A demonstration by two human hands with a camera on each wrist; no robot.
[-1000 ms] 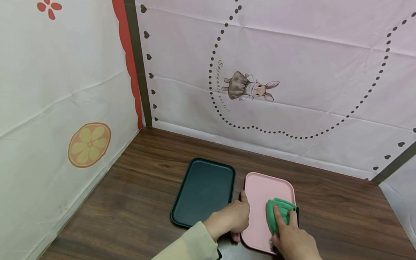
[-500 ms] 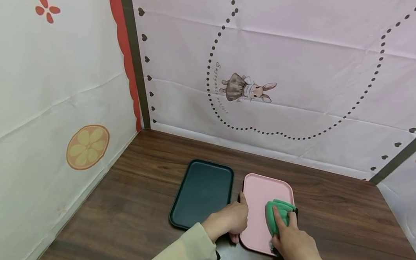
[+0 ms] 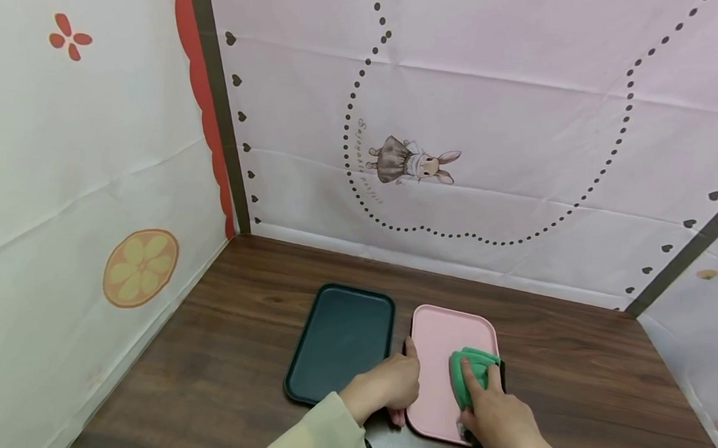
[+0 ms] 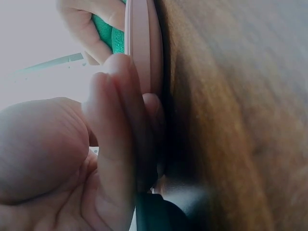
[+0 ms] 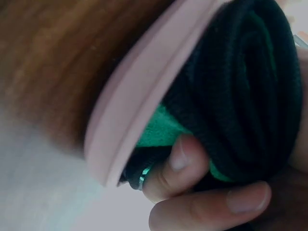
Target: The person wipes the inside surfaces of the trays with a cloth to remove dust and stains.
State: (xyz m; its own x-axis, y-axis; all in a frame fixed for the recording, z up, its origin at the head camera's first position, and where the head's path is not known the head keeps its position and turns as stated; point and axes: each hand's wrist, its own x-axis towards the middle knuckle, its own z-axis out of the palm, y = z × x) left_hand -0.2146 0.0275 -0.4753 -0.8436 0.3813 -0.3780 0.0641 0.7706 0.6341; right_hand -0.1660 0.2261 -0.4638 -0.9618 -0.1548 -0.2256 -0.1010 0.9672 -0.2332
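Observation:
A pink rectangular tray [image 3: 441,333] lies on the wooden table. My right hand [image 3: 501,414] holds a folded green cloth [image 3: 470,372] against the tray's right side. In the right wrist view, the dark edging [image 5: 236,86] of the cloth bulges beside the tray's rim, with two fingertips curled at the cloth. At the tray's left edge rests my left hand [image 3: 390,384], one finger stretched along the rim. The left wrist view shows its fingers [image 4: 113,125] fairly straight, right by the tray's side wall.
A dark green tray [image 3: 342,341] lies close to the left of my left hand, partly overlapped by that forearm. White printed sheets [image 3: 299,200] wall in the table [image 3: 206,358] at the back and on both sides.
The head view has tilted and shifted slightly, so the trays and hands sit a little further left and lower. Both hands and the cloth keep their places on the pink tray.

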